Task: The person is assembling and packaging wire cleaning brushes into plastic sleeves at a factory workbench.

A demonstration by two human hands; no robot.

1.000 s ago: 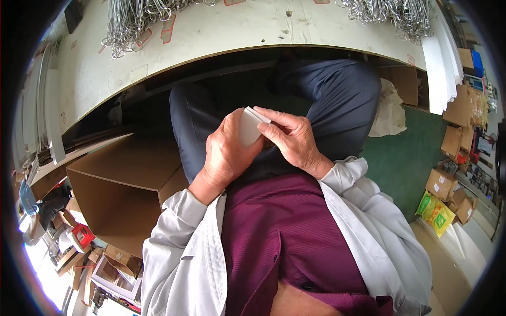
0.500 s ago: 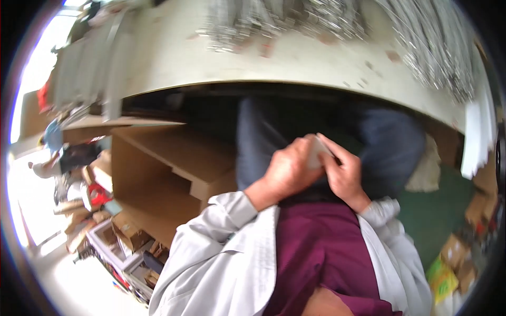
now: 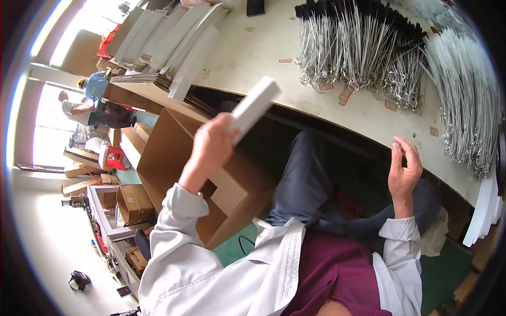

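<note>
My left hand (image 3: 213, 145) is wrapped round one end of a slim white carton (image 3: 256, 105). The carton slants up and to the right, above the table's front edge. Below this hand stands a large open cardboard box (image 3: 174, 152). My right hand (image 3: 405, 171) is raised at the near edge of the table, its fingers loosely bent and a little apart from the thumb, with nothing seen between them. Closest to it on the table lie bundles of thin wire brushes (image 3: 358, 58) with looped ends and black bristles.
A second bundle of pale wire pieces (image 3: 464, 100) lies at the table's right end. Flat white cartons (image 3: 158, 39) are stacked at the far left of the table (image 3: 253, 58), near a dark phone (image 3: 255, 7). Two people (image 3: 97, 108) are at the far left, beyond more cardboard boxes.
My hands were together over my lap around something white. Now they are apart: the left has moved up and left with the carton, the right away to the right. My view has turned left.
</note>
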